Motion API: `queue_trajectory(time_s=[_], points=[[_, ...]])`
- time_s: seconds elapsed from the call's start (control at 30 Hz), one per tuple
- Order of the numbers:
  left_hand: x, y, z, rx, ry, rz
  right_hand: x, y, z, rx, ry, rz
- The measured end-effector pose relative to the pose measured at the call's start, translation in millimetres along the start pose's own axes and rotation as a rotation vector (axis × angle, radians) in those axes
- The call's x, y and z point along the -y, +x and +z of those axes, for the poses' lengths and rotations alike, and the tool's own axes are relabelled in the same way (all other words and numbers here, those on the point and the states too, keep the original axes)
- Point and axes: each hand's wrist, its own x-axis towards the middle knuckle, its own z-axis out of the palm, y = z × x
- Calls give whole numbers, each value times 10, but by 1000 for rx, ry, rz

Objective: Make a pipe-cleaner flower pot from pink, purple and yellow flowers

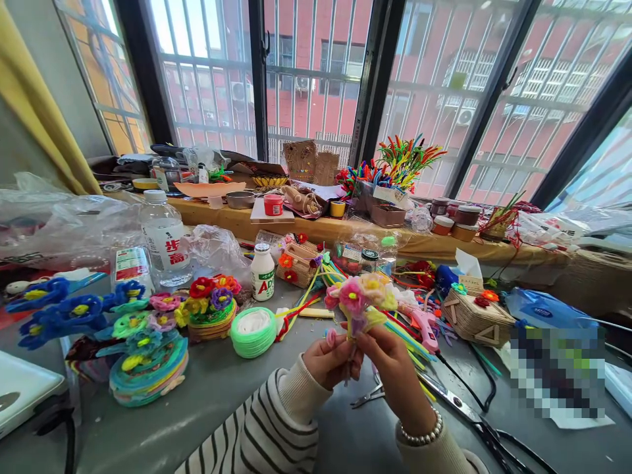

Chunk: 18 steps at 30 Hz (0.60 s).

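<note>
The left hand [330, 361] pinches and the right hand [392, 362] wraps, both closed on the stems of a pipe-cleaner bouquet [360, 296] held low over the grey table [222, 401] — green coil [253, 332] at 10 o'clock, pink glue gun [419, 322] at 2 o'clock, scissors [459, 408] at 4 o'clock.

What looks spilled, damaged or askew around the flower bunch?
Nothing looks spilled or damaged. The left hand and right hand hold the flower bunch upright. Loose pipe cleaners lie strewn behind it, and scissors lie beside the right wrist.
</note>
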Motion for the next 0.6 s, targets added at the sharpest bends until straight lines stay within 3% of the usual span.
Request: queue_trajectory(time_s=[0.17, 0.5, 0.6], points=[[-33, -30, 69, -100, 188, 68, -53, -2, -42, -179, -136, -111], [19, -60, -44, -469, 730, 220, 9, 16, -48, -171, -259, -111], [31, -61, -46, -499, 691, 241, -21, 9, -31, -215, -301, -122]])
